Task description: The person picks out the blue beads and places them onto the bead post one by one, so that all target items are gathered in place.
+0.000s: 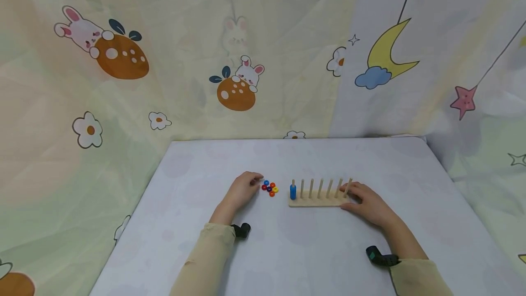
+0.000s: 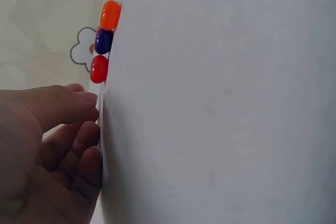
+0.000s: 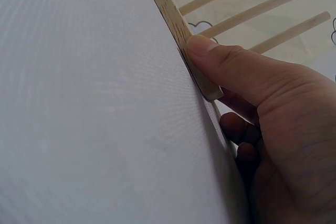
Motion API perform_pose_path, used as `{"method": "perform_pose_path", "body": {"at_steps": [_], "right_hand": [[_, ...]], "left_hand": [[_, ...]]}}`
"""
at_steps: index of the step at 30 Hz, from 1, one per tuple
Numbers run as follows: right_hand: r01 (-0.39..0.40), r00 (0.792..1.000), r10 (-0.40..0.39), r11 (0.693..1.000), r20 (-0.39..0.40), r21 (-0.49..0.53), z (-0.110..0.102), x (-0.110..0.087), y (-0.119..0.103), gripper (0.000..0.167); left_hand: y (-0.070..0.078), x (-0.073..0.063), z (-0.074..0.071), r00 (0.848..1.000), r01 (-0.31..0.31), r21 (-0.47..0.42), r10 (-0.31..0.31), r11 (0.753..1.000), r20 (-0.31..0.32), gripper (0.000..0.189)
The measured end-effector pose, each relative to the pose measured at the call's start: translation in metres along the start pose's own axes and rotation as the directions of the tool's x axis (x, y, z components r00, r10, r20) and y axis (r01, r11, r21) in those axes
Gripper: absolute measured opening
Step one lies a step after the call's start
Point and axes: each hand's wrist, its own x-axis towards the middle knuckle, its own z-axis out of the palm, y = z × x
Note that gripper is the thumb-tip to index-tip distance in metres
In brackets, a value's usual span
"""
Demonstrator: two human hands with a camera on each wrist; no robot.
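Note:
A wooden peg board (image 1: 316, 202) with a row of several upright pegs stands on the table. Blue beads (image 1: 293, 191) are stacked on its leftmost peg. My right hand (image 1: 370, 203) grips the board's right end, the thumb on the near edge in the right wrist view and the other fingers partly hidden behind. Left of the board lies a small cluster of beads (image 1: 269, 189) in red, orange, yellow, blue and dark blue. Just left of them, my left hand (image 1: 242, 188) rests on its side with loosely bent fingers. Nothing shows between its fingers in the left wrist view.
The white table (image 1: 304, 250) reaches back to a patterned cloth (image 1: 185, 58) hanging behind it. A black wrist camera (image 1: 241, 230) sits on the left wrist, another wrist camera (image 1: 381, 257) on the right.

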Motion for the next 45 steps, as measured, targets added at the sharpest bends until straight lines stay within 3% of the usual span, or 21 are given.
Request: {"method": "perform_pose_path", "body": {"at_steps": [9, 22, 45], "right_hand": [[-0.004, 1.0, 0.004, 1.0, 0.009, 0.006, 0.0, 0.0, 0.0, 0.052], [0.006, 1.0, -0.006, 1.0, 0.005, -0.013, 0.001, 0.002, 0.003, 0.052], [-0.014, 1.0, 0.014, 1.0, 0.012, 0.009, 0.0, 0.0, 0.0, 0.054]], "left_hand": [[0.001, 0.005, 0.004, 1.0, -0.029, 0.032, 0.028, 0.999, 0.012, 0.03], [0.0, 0.012, 0.012, 1.0, 0.003, 0.082, -0.005, 0.997, 0.019, 0.025], [0.006, 0.009, 0.007, 1.0, 0.001, 0.074, -0.001, 0.997, -0.004, 0.022]]}}
